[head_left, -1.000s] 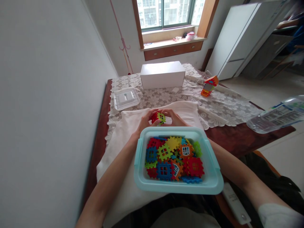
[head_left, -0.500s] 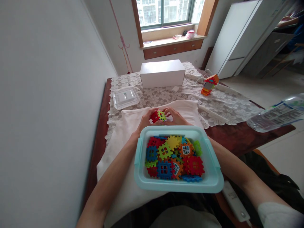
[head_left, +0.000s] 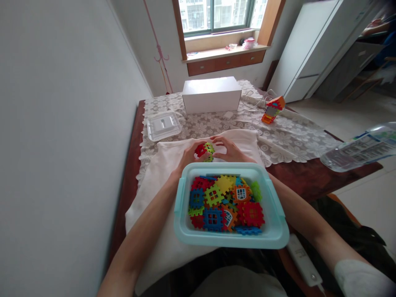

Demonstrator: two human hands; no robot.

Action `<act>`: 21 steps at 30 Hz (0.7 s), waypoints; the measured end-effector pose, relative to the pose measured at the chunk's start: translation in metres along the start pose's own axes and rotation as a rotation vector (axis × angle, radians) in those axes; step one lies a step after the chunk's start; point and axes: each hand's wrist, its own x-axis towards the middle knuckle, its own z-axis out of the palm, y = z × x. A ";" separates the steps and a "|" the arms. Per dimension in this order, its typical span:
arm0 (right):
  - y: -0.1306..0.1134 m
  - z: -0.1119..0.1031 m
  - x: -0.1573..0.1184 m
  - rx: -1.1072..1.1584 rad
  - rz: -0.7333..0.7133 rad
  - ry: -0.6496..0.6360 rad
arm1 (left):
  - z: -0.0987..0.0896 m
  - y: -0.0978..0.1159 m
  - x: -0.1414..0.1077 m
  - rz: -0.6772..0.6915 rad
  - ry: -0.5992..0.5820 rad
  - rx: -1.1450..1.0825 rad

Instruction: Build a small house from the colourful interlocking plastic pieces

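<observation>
My left hand (head_left: 189, 157) is closed around a small joined piece of red and lime-green toy building blocks (head_left: 204, 151). The red panel faces left and the green one right. To its right, my right hand (head_left: 229, 149) has thumb and forefinger apart beside the green side; whether a fingertip touches it is hard to tell. Nearer to me stands a light-blue plastic box (head_left: 232, 240), its rim partly in front of both wrists. Inside lie several notched window panels, among them a blue panel (head_left: 213, 219), a red panel (head_left: 253, 213) and an orange panel (head_left: 241, 194).
A white cloth (head_left: 154, 181) covers the near part of the table, over a lace tablecloth (head_left: 287, 140). Further back are a clear lid (head_left: 163, 126), a white box (head_left: 212, 101) and a small block house (head_left: 273, 109). A plastic bottle (head_left: 359, 148) is at the right, with a power strip (head_left: 305, 260) lower down.
My right hand has opened its fingers and drawn slightly away from the block piece. The piece has turned a little in my left hand and shifted slightly left.
</observation>
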 end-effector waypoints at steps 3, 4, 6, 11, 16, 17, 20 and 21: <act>0.004 -0.023 0.004 0.224 -0.029 0.149 | -0.002 0.001 0.001 0.000 -0.009 0.013; -0.002 -0.034 0.002 0.272 -0.049 0.166 | -0.003 0.001 0.001 0.006 -0.017 0.015; -0.027 -0.055 -0.006 0.293 -0.080 0.129 | -0.003 0.002 0.001 0.022 -0.030 0.021; -0.117 -0.072 -0.040 0.150 -0.199 -0.450 | 0.001 0.000 0.000 0.007 -0.007 0.007; -0.155 -0.036 -0.054 -0.136 -0.374 -0.734 | 0.003 -0.002 0.001 -0.029 0.012 -0.010; -0.155 -0.030 -0.053 -0.195 -0.400 -0.731 | 0.003 -0.002 0.001 -0.031 0.010 -0.008; -0.153 -0.026 -0.044 -0.351 -0.432 -0.658 | 0.002 -0.003 0.001 -0.033 0.026 0.005; -0.153 -0.028 -0.040 -0.393 -0.427 -0.621 | 0.001 -0.004 0.001 -0.037 0.034 0.004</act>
